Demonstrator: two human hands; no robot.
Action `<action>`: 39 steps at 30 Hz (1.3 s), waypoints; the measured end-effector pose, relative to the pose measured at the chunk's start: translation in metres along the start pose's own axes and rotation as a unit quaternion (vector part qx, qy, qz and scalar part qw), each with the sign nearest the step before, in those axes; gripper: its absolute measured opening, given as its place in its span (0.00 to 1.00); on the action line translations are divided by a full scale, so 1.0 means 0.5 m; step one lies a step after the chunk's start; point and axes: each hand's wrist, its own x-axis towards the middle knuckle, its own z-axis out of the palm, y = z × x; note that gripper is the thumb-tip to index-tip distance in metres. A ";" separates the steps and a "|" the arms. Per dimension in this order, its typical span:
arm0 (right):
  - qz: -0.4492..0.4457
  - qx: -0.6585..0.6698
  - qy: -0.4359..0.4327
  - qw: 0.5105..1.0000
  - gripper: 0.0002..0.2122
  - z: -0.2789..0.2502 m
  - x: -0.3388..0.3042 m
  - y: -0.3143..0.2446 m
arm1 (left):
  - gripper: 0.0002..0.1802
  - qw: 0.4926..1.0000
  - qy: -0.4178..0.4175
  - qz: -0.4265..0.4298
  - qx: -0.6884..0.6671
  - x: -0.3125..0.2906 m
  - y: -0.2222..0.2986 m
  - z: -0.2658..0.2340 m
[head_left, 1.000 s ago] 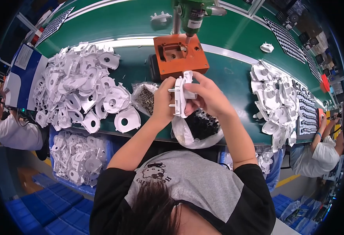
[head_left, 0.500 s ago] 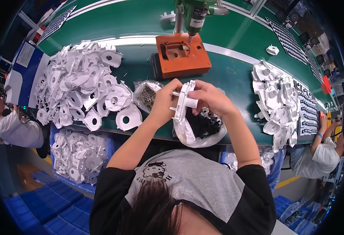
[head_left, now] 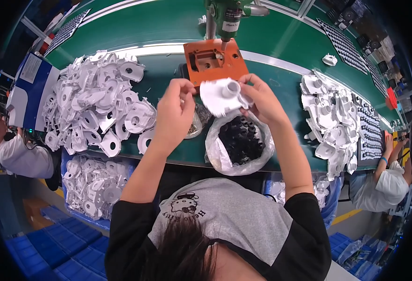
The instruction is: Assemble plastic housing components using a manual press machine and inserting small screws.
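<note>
My right hand (head_left: 263,104) grips a white plastic housing part (head_left: 215,97) by its right edge, in front of an orange fixture block (head_left: 220,74). The part's round tube stub faces up. My left hand (head_left: 174,108) is just left of the part, apart from it, with its fingers curled together; whatever they may hold is hidden. Below the part stands a clear plastic bag (head_left: 218,157) of small black pieces (head_left: 241,140). A bag of metal screws (head_left: 195,129) lies beside my left hand, partly covered by it.
A green press head (head_left: 228,18) stands over the orange block. White ring-shaped parts (head_left: 93,98) are heaped at left, tubed white housings (head_left: 330,122) at right. Trays of small dark pieces (head_left: 369,131) lie farther right. A co-worker (head_left: 25,152) sits at left, another (head_left: 379,187) at right.
My left hand has let go of the white housing part and moved left. My right hand has turned the part flatter, tube up, and moved it slightly farther away, uncovering the black pieces.
</note>
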 end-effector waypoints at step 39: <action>-0.215 -0.474 0.059 0.852 0.08 -0.019 -0.022 0.009 | 0.26 0.892 -0.099 0.317 0.306 0.178 -0.164 0.060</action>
